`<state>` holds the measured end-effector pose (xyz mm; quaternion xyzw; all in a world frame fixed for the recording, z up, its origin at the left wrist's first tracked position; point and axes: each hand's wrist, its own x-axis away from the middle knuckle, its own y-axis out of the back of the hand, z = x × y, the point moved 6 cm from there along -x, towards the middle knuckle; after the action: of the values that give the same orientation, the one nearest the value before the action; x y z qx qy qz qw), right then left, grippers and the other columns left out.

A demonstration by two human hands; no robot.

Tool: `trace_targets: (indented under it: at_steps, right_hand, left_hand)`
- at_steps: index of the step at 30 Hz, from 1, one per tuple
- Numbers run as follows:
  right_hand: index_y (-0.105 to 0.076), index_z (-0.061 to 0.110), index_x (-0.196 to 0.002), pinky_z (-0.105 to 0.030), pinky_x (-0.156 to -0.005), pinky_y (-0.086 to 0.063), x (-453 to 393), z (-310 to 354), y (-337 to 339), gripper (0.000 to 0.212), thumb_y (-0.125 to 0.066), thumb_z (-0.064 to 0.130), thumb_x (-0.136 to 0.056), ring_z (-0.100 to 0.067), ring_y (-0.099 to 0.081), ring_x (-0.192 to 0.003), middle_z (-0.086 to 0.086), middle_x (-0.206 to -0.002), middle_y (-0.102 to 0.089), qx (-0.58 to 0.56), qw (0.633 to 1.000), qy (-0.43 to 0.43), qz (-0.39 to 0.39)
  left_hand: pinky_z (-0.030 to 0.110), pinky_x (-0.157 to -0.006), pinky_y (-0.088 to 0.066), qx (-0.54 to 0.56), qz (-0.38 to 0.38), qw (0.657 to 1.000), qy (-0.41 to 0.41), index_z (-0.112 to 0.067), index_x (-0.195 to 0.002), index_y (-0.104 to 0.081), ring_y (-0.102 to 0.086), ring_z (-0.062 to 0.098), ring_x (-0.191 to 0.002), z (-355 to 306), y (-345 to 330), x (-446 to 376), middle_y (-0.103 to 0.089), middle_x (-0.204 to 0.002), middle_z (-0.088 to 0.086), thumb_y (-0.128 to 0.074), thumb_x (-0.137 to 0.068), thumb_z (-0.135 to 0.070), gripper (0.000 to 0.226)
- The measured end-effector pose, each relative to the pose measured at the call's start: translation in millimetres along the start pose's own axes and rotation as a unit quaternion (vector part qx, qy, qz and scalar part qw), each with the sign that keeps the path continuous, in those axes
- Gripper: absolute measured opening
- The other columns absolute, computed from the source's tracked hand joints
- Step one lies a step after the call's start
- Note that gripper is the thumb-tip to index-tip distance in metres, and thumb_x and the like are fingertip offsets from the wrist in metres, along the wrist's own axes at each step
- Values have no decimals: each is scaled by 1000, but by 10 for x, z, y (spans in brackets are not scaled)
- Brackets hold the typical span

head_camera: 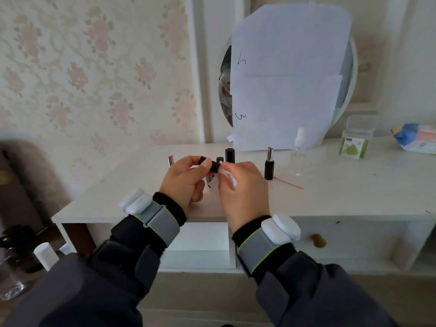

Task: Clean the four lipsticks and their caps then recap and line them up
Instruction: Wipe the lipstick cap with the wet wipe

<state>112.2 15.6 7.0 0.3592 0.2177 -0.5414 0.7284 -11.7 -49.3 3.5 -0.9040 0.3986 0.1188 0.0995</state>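
Item one: our left hand (186,179), raised over the white dresser top (354,190), pinches a black cap (209,164) between thumb and fingertips, the cap lying sideways

Item two: our right hand (243,187) grasps a crumpled white wipe (228,175) and presses it against the right end of that cap; fingers curled round the wipe

Item three: an open lipstick (269,164) stands upright on the dresser top, black base, silver collar, pink tip showing, to the right of our hands and apart from them

Item four: a second open lipstick (170,160), silver and pink, stands at the left, partly hidden behind our left hand

Item five: a tall black tube (229,155) stands upright behind the hands, with a shorter black piece (220,159) just beside it; we cannot tell whether either is a cap or a capped lipstick

Item six: a small dark object (210,180) lies below the hands, mostly hidden

Item seven: a clear spray bottle (299,153) stands right of the open lipstick; a thin red strip (289,182) lies on the surface between them

Item eight: a clear box with a green label (356,141) and a blue packet (417,139) sit far right

Item nine: a round mirror (225,83) at the back, covered by white paper sheets (287,79)
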Motion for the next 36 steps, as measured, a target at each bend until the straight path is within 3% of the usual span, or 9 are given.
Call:
trace_targets:
  at_steps: [6,10,13,16,20,23,28,33,36]
  right_hand:
    - [-64,17,-100,-9,-69,-38,23,-16,90,11,-65,18,-89,-5,-57,-84,12,-86,-63,-73,996,-30,-30]
    - [-69,19,-92,-17,-74,-46,23,-24,96,5,-65,18,-89,-5,-61,-83,10,-84,-69,-101,994,-26,-16]
    - [-72,19,-91,-10,-77,-43,-1,-36,114,7,-67,15,-88,-5,-60,-85,7,-87,-69,-111,993,-22,-26]
    - [-73,20,-91,-2,-76,-35,-29,-39,138,9,-68,13,-86,-3,-56,-87,4,-91,-66,-107,993,-14,-40]
    - [-67,21,-105,-8,-78,-40,-18,-28,112,18,-64,14,-89,-5,-56,-90,4,-97,-65,-99,995,-3,-27]
    - [-67,18,-107,-3,-77,-35,2,18,82,21,-68,15,-86,-6,-54,-89,2,-97,-62,-69,997,28,-26]
    - [-68,12,-99,-11,-74,-36,33,36,42,17,-69,9,-82,-16,-61,-86,-3,-95,-65,-25,998,55,-33]
    - [-73,14,-95,-4,-77,-38,30,40,42,13,-64,9,-87,-7,-60,-85,-1,-92,-67,-44,996,69,-29]
    - [-72,15,-93,-6,-77,-39,0,17,42,12,-63,10,-88,-6,-58,-85,0,-91,-66,-65,997,46,-15]
  left_hand:
    - [17,-40,-21,39,31,999,-16,-4,-113,-61,-27,9,-37,-13,-37,-2,-55,-89,10,-47,-99,-6,20]
    - [16,-41,-24,42,39,998,-2,-7,-115,-64,-30,9,-43,-4,-60,-8,-49,-87,8,-48,-99,-6,23]
    - [17,-43,-25,51,34,998,13,-9,-113,-67,-33,12,-45,-20,-75,12,-55,-86,4,-51,-97,-10,22]
    - [18,-43,-26,30,23,999,5,-11,-108,-69,-32,12,-45,-38,-70,16,-56,-86,5,-55,-97,-20,20]
    - [18,-40,-25,15,7,1000,2,-8,-97,-70,-30,10,-42,-18,-56,10,-61,-80,3,-57,-96,-21,18]
    - [18,-39,-25,25,-9,1000,0,-7,-93,-70,-30,10,-41,-22,-40,12,-62,-75,4,-57,-96,-20,19]
    - [20,-42,-22,8,-23,1000,3,-5,-95,-70,-25,13,-44,1,-1,-4,-63,-83,16,-58,-96,-22,21]
    - [19,-42,-21,19,-21,1000,7,-3,-99,-70,-25,13,-44,6,8,-9,-62,-85,18,-56,-97,-19,21]
    - [18,-41,-20,32,-5,999,7,-2,-105,-69,-25,11,-43,9,8,-11,-59,-90,20,-54,-98,-15,21]
